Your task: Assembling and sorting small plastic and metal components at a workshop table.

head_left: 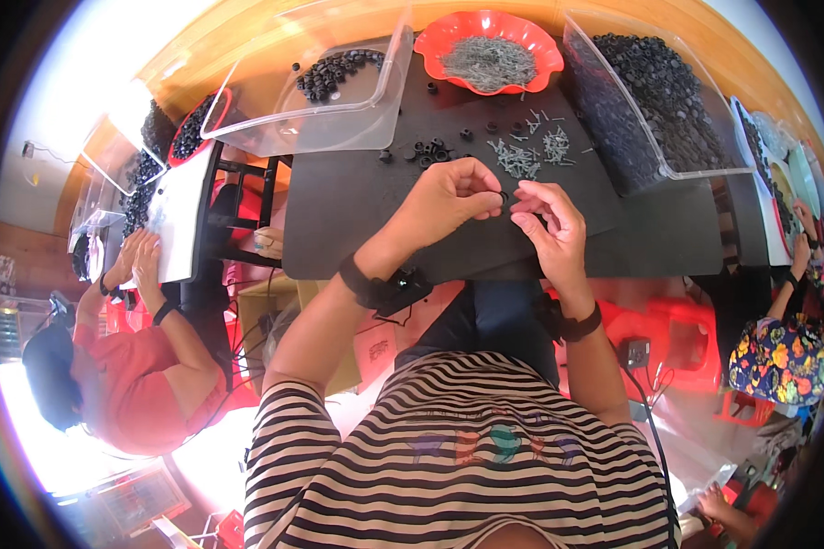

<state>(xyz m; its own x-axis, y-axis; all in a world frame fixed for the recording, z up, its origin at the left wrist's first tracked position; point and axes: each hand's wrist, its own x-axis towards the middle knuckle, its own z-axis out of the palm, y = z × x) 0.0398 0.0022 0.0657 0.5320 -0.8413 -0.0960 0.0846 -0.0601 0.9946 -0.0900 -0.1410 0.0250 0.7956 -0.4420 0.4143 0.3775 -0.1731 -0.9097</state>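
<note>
Over the near part of the dark table point(339, 220), my two hands are close together. My left hand point(447, 203) is closed in a pinch, with a small black plastic piece point(504, 197) at its thumb and fingertips. Facing it, my right hand point(555, 227) has its fingers curled and its thumb close to the same piece; anything between them is too small to make out. Just beyond my hands lie several loose black caps point(433, 149). To their right are small piles of grey screws point(517, 159).
A red scalloped bowl point(551, 66) of screws stands at the back. Clear plastic bins hold black parts, one point(339, 139) at back left and one point(634, 119) at right. Co-workers sit at either side, one in a red shirt point(146, 393), another in flowered cloth point(780, 361).
</note>
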